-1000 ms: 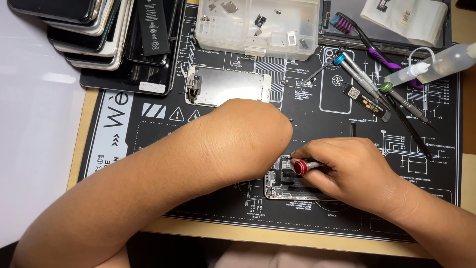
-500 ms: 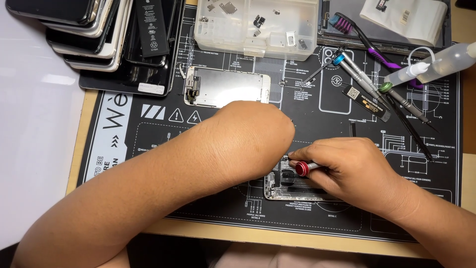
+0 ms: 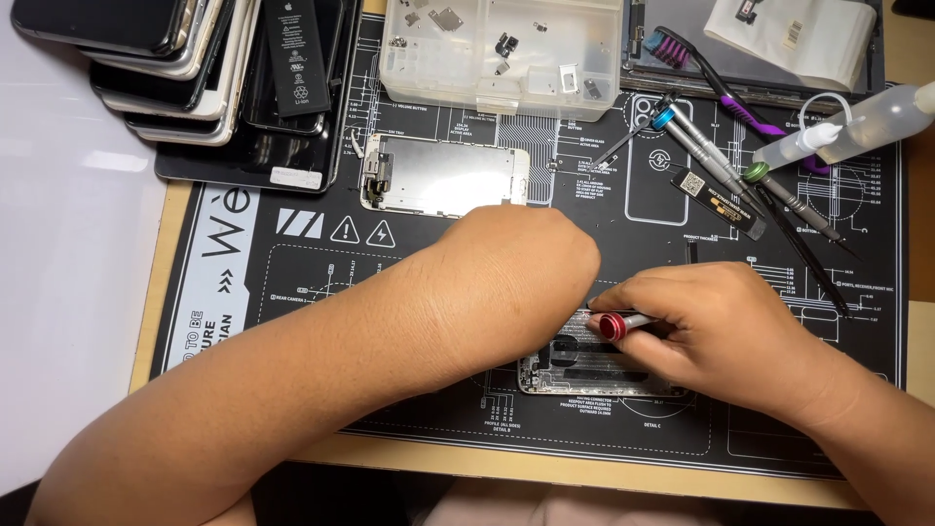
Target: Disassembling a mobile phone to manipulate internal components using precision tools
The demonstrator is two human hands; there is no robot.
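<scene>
A wooden table carries everything, its pale brown top showing as a narrow strip along the near edge and at the far right corner. Most of it lies under a black work mat printed with white line diagrams and warning triangles, which spreads away from the hands on all sides. Left of the left forearm, a smooth white surface covers the table's side and catches a soft glare. The light is even and bright from above, with only faint shadows. No wall, floor or window shows.
</scene>
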